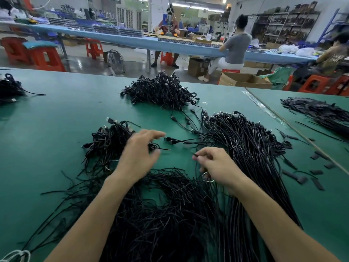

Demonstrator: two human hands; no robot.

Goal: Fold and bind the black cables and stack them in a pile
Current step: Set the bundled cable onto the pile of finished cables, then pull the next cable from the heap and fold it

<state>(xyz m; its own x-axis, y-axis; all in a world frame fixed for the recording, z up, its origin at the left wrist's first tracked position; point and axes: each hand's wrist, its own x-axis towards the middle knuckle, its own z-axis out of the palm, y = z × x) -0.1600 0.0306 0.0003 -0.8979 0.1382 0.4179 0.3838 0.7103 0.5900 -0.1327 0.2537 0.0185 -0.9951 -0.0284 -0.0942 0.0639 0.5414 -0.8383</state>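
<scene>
Bound cable pile (109, 140) sits on the green table (56, 129), mid-left, just beyond the left hand (139, 154). Left hand hovers at the pile's right edge with fingers straight and spread, thumb low. Cannot tell if it touches the pile.

Right hand (215, 165) is just right of it, the two close but apart. Thumb and forefinger pinch the end of a thin black strand (195, 155), other fingers curled under.

Between and just beyond the hands a single cable (170, 139) lies flat, plug end toward the left hand, cord running right into the long loose bundle (245, 148). That bundle fans from far right-centre toward the near edge under the right forearm. A near tangle (160, 205) of thin black strands spreads under both forearms.

Far heap (160, 91) of bound cables sits at the table's back edge. Another dark heap (9, 89) sits at the far left.

Short black strips (294, 174) are scattered right of the bundle. On the adjoining table (330, 95) lies a strip heap (317, 114).

Behind: red stools (47, 59), a floor fan (114, 60), a cardboard box (243, 80), and a long blue bench (132, 38) with a seated person (236, 48).
</scene>
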